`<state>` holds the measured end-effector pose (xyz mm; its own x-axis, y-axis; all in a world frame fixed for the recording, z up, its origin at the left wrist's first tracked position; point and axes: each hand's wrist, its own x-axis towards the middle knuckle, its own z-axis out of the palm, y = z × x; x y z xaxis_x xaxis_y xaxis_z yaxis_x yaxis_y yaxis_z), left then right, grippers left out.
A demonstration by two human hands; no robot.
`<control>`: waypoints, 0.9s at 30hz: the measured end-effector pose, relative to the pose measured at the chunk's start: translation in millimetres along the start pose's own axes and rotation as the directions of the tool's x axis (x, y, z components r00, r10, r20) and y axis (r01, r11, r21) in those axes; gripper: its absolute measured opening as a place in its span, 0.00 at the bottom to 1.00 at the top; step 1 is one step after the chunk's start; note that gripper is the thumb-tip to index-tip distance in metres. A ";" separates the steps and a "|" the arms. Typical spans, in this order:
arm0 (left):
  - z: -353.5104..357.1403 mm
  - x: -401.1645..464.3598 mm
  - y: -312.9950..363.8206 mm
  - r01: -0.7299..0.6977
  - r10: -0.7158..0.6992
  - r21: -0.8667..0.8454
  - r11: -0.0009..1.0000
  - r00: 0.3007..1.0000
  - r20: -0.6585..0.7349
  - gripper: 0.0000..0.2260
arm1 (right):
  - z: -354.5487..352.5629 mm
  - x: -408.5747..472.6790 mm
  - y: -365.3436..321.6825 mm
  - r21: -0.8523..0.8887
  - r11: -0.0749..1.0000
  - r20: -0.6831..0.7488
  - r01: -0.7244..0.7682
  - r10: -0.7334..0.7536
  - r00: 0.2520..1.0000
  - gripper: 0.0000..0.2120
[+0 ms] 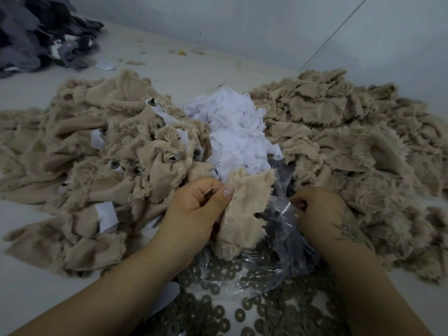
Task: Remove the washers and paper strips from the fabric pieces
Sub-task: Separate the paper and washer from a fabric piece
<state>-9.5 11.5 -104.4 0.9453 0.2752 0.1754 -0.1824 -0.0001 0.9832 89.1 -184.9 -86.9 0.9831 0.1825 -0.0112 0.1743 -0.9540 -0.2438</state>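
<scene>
The left hand (pixel 201 204) pinches a beige fabric piece (pixel 242 214) near the surface's near edge, while the right hand (pixel 322 209) curls its fingers round the clear plastic bag (pixel 286 238) above the loose washers (pixel 242 309). This piece looks stripped, so next it likely joins the cleared pile (pixel 339 132) toward the right edge, beside the paper strips (pixel 235 132). No writing is legible.

Fabric pieces (pixel 242 214): beige cloth, matt, fuzzy frayed edges. Paper strips (pixel 235 132): white, matt, crumpled. Washers (pixel 240 314): dull dark metal. Bag (pixel 278 251): clear glossy plastic, crinkled.
</scene>
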 end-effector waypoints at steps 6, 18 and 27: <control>-0.5 -0.8 0.7 -0.011 0.011 -0.004 1.000 1.000 -0.001 0.16 | 1.3 -3.2 4.1 0.117 0.983 -0.010 0.141 -0.140 0.990 0.08; -0.1 -2.2 3.1 -0.006 0.006 -0.016 1.000 1.000 -0.013 0.16 | -5.1 -1.6 -2.4 0.130 0.990 -0.233 0.049 -0.018 0.972 0.12; -1.8 -2.2 6.9 -0.031 0.030 -0.087 0.996 0.999 -0.018 0.15 | -31.2 -38.4 -31.9 0.476 0.871 0.156 0.120 -0.218 0.963 0.14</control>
<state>-13.3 12.6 -98.1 0.9345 0.2919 0.2038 -0.2347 0.0745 0.9692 47.5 -168.9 -48.5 0.9005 0.4209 -0.1089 0.2438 -0.6962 -0.6752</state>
